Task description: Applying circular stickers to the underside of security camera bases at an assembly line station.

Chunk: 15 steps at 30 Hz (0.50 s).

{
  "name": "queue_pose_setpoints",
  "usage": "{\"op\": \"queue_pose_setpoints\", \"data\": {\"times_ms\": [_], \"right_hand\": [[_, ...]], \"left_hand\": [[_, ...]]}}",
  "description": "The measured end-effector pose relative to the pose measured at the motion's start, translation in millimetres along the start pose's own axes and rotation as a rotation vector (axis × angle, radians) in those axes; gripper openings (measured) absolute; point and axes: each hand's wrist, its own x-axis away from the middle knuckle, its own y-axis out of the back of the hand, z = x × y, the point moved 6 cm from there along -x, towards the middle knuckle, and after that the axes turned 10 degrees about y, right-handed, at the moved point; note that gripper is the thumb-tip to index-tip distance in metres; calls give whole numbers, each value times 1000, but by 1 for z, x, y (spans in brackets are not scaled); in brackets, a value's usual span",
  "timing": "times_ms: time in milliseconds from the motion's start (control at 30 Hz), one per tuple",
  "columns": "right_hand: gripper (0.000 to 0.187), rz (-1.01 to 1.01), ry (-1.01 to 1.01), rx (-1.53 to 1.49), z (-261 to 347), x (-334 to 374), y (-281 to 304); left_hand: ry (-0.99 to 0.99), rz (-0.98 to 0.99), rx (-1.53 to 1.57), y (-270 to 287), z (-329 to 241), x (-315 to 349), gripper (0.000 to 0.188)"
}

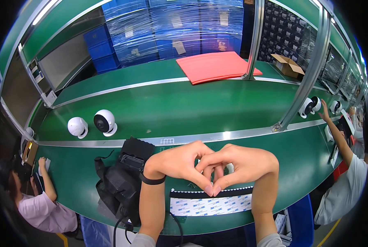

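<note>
My left hand (pixel 186 162) and my right hand (pixel 245 162) meet above the green workbench, fingers curled inward and touching. Both thumb tips press together and point down, so the hands make a heart-like outline. I see nothing held in either. A black band circles my left wrist. Behind the right hand's fingers a small white piece (pixel 230 168) peeks out; most of it is hidden. Below the hands lies a strip of white backing paper with blue print (pixel 210 207), a black strip with white dots (pixel 192 194) along its top edge. Beside my left forearm rests a black bag (pixel 118 187).
Two white round cameras (pixel 78 127) stand on the green conveyor (pixel 171 111); more stand at the right, near a co-worker's hand (pixel 324 110). Another person (pixel 46 206) sits left. Red foam sheets (pixel 217 68), wrapped blue crates (pixel 171 31) and a metal post (pixel 305 78) lie beyond.
</note>
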Motion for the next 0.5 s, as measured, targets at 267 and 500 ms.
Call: {"op": "queue_pose_setpoints", "data": {"times_ms": [267, 500], "right_hand": [[51, 7, -7, -6, -1, 0, 0], [52, 12, 13, -7, -1, 2, 0]], "left_hand": [[-9, 16, 11, 0, 2, -1, 47], [-33, -18, 22, -4, -3, -1, 40]]}}
